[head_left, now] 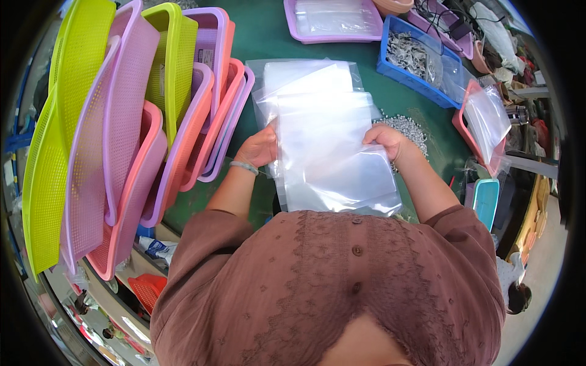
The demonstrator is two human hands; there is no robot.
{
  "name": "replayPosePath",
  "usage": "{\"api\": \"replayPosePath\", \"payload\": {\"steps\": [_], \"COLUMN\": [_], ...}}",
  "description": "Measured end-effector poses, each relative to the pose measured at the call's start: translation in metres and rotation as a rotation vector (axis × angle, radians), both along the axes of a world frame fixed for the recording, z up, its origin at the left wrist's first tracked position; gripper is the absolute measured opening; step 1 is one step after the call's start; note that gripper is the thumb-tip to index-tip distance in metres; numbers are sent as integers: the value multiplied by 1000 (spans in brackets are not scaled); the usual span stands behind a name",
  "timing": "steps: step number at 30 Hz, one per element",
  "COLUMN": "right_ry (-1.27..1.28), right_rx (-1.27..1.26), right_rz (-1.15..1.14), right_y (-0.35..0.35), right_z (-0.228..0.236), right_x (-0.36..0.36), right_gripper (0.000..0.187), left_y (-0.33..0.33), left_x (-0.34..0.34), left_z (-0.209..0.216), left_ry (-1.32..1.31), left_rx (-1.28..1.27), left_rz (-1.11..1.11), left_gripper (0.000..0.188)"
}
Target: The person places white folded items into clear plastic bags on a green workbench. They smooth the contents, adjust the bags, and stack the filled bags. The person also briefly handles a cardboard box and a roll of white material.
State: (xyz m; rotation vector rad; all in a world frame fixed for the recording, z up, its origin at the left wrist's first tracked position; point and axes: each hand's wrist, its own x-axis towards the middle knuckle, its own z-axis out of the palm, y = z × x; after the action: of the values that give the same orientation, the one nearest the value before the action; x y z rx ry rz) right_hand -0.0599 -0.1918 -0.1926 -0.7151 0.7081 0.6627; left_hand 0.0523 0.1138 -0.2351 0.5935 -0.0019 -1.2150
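Clear, glossy plastic makes up the loose pile of sheets (326, 131) between my hands, in the middle of the frame; it looks milky where the layers build up and nearly see-through at the edges, with white glare along the lower right and corners that do not line up; I make out at least three offset batches, though the single sheets overlap too closely to count. My left hand (259, 147), a pale bracelet (244, 166) at its wrist, has its fingers bent in at the pile's left edge, and I cannot tell how firmly they close; my right hand (389, 139) has thumb and fingers drawn narrow, holding the right edge. Beside that hand lies one heap of small silvery pieces (406, 127) on the green table (439, 134); one blue basket (412, 83) with more grey bits stands at the upper right; one purple tray (334, 39) of clear plastic sits at the top centre; one coral tray (467, 131) with clear plastic leans at the right, one turquoise tray (486, 204) below it. Down the left of the frame stand nested baskets, at least three yellow-green baskets (43, 201) among purple and coral ones too overlapped to count.
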Motion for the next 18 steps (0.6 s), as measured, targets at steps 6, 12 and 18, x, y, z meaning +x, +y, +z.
{"api": "replayPosePath", "payload": {"steps": [6,12,18], "right_ry": [53,-24,-29], "right_rx": [-57,-34,-72], "right_rz": [77,-16,11], "right_y": [-10,5,-7], "right_z": [-21,27,27], "right_x": [4,13,16], "right_gripper": [29,26,24], "left_y": [0,4,-15], "left_x": [-5,0,-12], "left_z": [2,-9,6], "left_ry": [-39,-61,-84], "left_rx": [25,-3,87], "left_rz": [-48,-64,2], "left_gripper": [74,75,72]}}
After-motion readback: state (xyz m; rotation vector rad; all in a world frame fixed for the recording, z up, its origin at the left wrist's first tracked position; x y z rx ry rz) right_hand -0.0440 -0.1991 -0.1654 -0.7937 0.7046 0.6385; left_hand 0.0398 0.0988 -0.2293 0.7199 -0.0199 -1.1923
